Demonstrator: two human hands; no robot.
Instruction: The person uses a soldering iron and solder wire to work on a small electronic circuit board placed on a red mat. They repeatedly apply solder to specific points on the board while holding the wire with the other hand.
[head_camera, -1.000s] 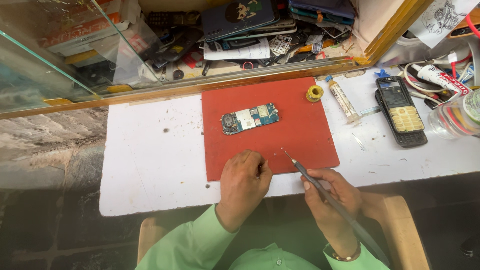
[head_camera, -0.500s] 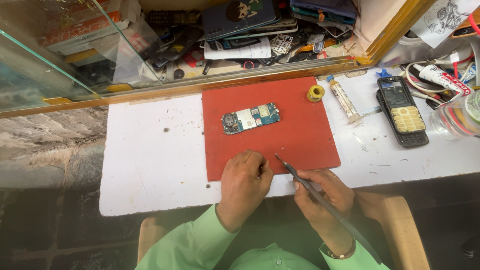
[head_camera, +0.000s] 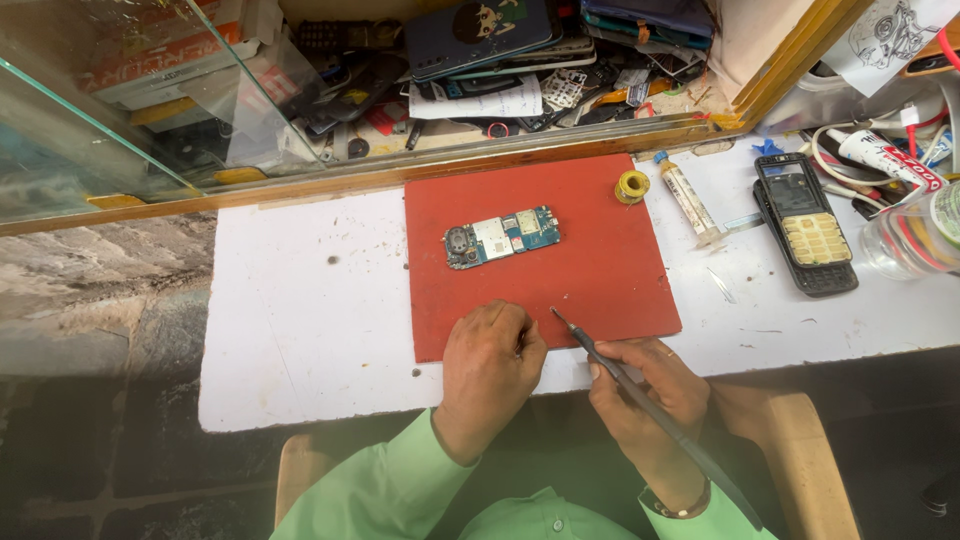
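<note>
Since the earlier frame, the right hand (head_camera: 640, 395) has been swinging its slim dark tool (head_camera: 640, 400) leftward, so the tip is now lying nearer the left hand (head_camera: 490, 370). Seen from the head camera, the right hand is gripping the tool's shaft with closed fingers, the tip pointing up-left over the lower edge of the red mat (head_camera: 540, 250). The left hand is resting curled, knuckles up, on the mat's near edge; what it is holding I cannot tell. A blue circuit board (head_camera: 502, 236) is lying flat on the mat's upper half, well apart from both hands. On the white tabletop (head_camera: 300, 320), a dark keypad phone (head_camera: 805, 222) is sitting to the right.
</note>
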